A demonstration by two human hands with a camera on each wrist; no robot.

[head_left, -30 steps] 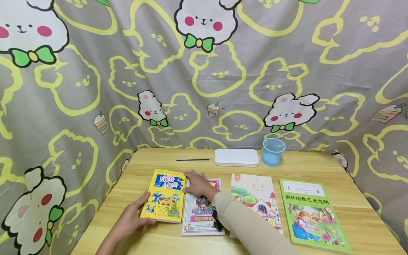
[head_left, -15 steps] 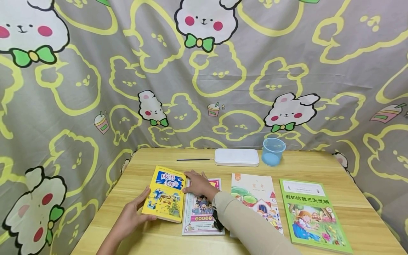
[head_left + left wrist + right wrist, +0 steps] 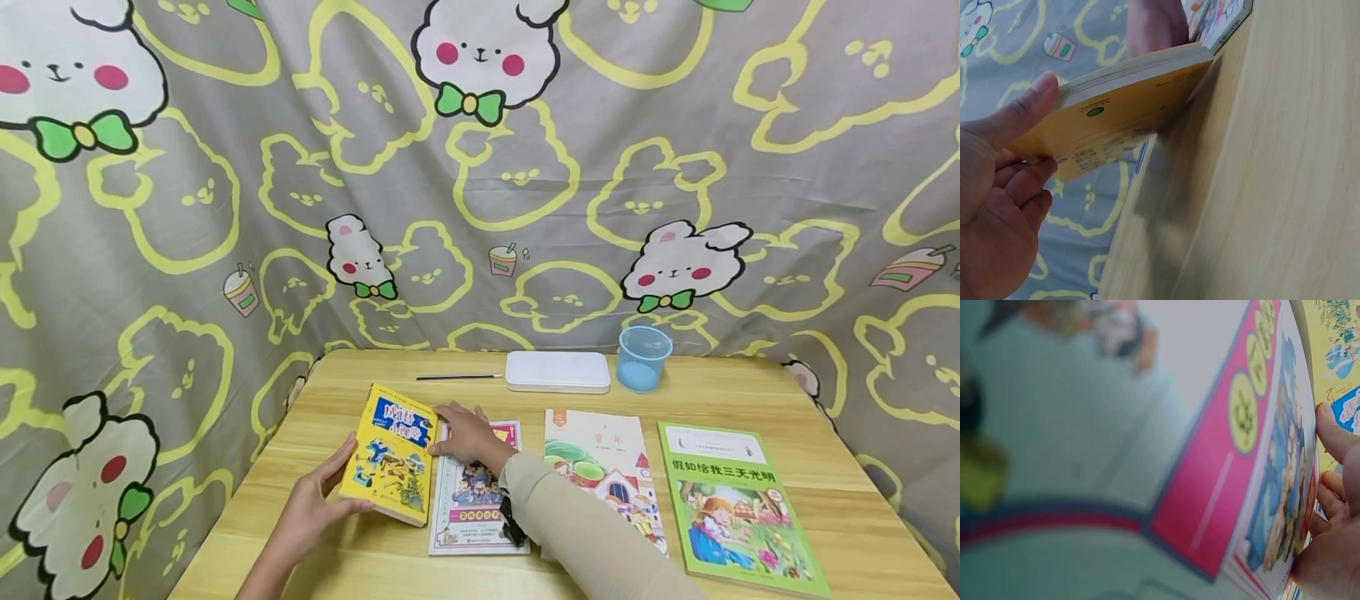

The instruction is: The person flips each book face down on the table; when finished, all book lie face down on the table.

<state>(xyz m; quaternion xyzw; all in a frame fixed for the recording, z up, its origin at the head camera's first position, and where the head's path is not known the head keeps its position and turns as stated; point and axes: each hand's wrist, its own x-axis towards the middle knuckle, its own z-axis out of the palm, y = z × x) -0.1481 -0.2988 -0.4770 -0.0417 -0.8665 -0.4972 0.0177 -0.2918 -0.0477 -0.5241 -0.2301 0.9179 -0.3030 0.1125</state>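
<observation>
My left hand [image 3: 318, 500] grips the left edge of a thick yellow book [image 3: 393, 454]; in the left wrist view its thumb lies over the page edges and the fingers curl under the back cover. That side of the book [image 3: 1116, 112] is raised, its right side low near the table. Across the pink-bordered book [image 3: 480, 517] reaches my right hand [image 3: 472, 433], fingertips right at the yellow book's right edge. In the right wrist view the thumb and fingers of the right hand [image 3: 1338, 506] show spread beside the pink-bordered book's cover [image 3: 1191, 512].
To the right lie a white-covered book [image 3: 592, 425], partly hidden by the right sleeve, and a green book [image 3: 742, 500]. Along the back of the wooden table [image 3: 360, 362] are a thin brush [image 3: 457, 377], a white case [image 3: 558, 371] and a blue translucent cup [image 3: 643, 358]. A patterned curtain [image 3: 480, 325] hangs behind.
My left hand has lifted the yellow book's left side, tilting it more and shifting it slightly rightward and away from me. The right hand has stayed in place.
</observation>
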